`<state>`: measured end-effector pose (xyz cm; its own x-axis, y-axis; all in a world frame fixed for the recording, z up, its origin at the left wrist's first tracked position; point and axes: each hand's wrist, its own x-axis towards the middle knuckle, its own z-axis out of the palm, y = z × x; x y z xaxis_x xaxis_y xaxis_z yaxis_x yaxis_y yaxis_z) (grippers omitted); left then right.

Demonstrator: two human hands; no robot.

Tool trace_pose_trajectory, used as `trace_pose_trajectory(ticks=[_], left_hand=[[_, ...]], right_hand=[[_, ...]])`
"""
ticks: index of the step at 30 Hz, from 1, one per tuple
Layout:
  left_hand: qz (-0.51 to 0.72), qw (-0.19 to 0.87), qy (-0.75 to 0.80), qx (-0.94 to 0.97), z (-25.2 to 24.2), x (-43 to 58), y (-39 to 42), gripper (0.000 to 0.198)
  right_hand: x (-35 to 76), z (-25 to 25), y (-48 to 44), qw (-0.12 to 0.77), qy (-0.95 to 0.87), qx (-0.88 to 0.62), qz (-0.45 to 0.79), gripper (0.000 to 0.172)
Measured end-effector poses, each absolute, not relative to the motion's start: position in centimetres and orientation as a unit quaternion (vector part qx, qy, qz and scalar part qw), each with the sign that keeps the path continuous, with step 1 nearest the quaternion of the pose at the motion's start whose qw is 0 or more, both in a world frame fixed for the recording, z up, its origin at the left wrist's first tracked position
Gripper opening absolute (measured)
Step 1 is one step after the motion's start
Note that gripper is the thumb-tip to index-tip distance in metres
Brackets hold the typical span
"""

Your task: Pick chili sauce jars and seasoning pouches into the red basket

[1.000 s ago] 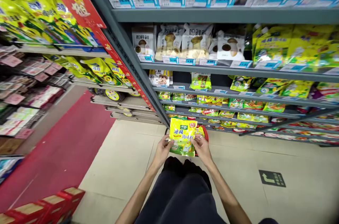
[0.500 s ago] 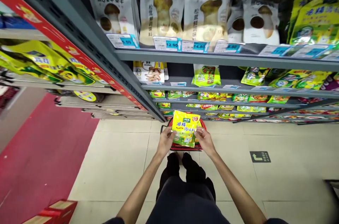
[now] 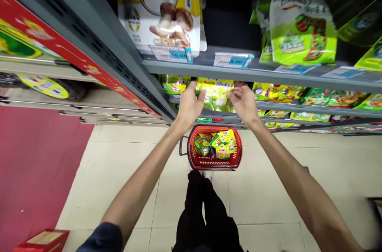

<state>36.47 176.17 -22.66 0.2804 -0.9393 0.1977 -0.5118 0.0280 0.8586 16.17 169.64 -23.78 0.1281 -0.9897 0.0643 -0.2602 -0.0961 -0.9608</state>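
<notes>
A yellow and green seasoning packet (image 3: 215, 95) is held by its two sides at the front of a middle shelf, its top edge under the shelf above. My left hand (image 3: 191, 103) pinches its left side, thumb in front. On its right side my right hand (image 3: 243, 99) closes with bent fingers. Below the packet, on the floor by my feet, stands a red shopping basket (image 3: 238, 160) with several yellow and green packets (image 3: 222, 144) inside.
Above hangs a shelf edge (image 3: 256, 68) with price tags, a mushroom-print bag (image 3: 167, 13) and a green-white bag (image 3: 303, 25) on it. A grey upright post (image 3: 119, 41) rises on the left. A red box (image 3: 43, 241) lies at the lower left.
Both hands have carried the packet forward from above the basket to the shelf. My view has come lower and closer to the shelves, and the basket's contents now show.
</notes>
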Motion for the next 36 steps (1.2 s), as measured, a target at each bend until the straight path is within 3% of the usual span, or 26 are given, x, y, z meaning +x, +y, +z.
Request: trace_pose_trajectory(ticks=[3,6,9,13,19,24,29,36], left_hand=[[-0.195,0.435,-0.559,0.679,-24.0,37.4,173.4,0.022],[-0.178,0.431,-0.579,0.669,-25.1,37.6,171.6,0.031],[-0.142,0.404,-0.6,0.675,-25.3,36.7,171.6,0.039],[-0.093,0.391,-0.633,0.662,-25.0,35.1,173.8,0.051],[-0.105,0.389,-0.692,0.599,-25.6,35.3,174.7,0.043],[-0.097,0.39,-0.685,0.608,-26.0,35.3,173.7,0.042],[-0.095,0.381,-0.681,0.618,-25.8,32.3,172.1,0.061],[-0.113,0.371,-0.698,0.603,-27.0,31.4,169.5,0.08]], right_hand=[[17.9,-24.5,166.4,0.386,0.499,-0.64,-0.439,0.017],[19.1,-25.0,164.6,0.367,0.479,-0.641,-0.474,0.017],[19.4,-25.3,164.3,0.305,0.502,-0.677,-0.444,0.022],[18.6,-25.3,165.4,0.191,0.516,-0.741,-0.385,0.011],[17.1,-24.4,166.0,0.233,0.504,-0.765,-0.328,0.025],[16.0,-24.8,164.7,0.162,0.524,-0.758,-0.352,0.023],[16.6,-26.6,163.7,0.149,0.52,-0.765,-0.35,0.039],[17.8,-28.1,164.3,0.148,0.537,-0.727,-0.401,0.042]])
